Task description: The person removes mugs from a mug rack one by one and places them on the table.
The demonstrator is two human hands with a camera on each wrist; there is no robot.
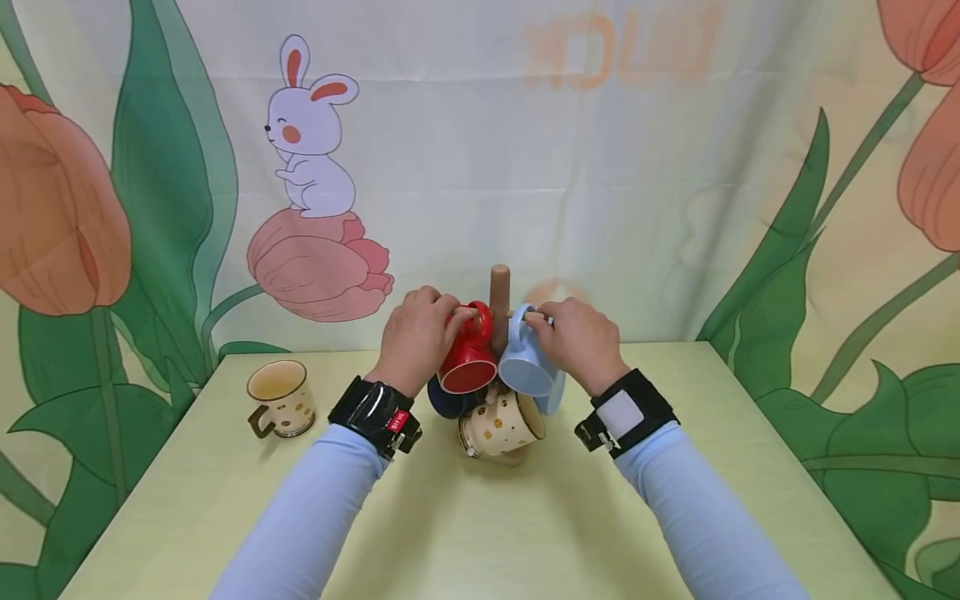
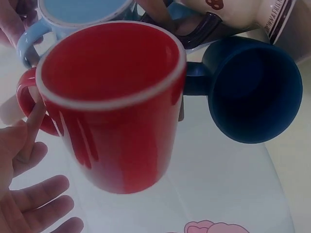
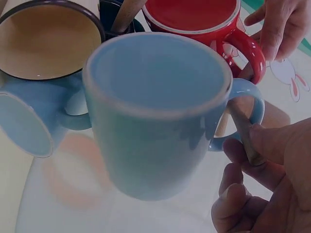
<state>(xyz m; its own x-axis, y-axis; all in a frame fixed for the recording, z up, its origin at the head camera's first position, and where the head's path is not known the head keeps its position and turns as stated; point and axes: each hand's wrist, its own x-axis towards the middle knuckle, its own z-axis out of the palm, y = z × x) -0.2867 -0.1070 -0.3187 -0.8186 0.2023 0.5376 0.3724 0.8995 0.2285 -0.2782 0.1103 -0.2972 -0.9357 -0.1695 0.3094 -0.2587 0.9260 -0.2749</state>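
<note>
A wooden mug tree [image 1: 500,292] stands on the table with several mugs on its pegs. My left hand [image 1: 417,337] pinches the tip of a wooden peg [image 2: 32,127] that passes through the handle of a red mug [image 1: 468,362]. Opposite it, my right hand [image 1: 583,340] pinches another peg's tip [image 3: 247,133], which runs through a light blue mug's [image 1: 527,367] handle. Both mugs hang mouth toward me. Lower down are a dark blue mug [image 2: 255,90], a patterned cream mug [image 1: 501,425] and a second light blue mug [image 3: 31,119], partly hidden in the head view.
Another patterned cream mug [image 1: 281,398] stands upright at the table's left, its handle toward the front left. Behind the pale green table [image 1: 480,533] hangs a cloth printed with tulips and a rabbit [image 1: 311,133].
</note>
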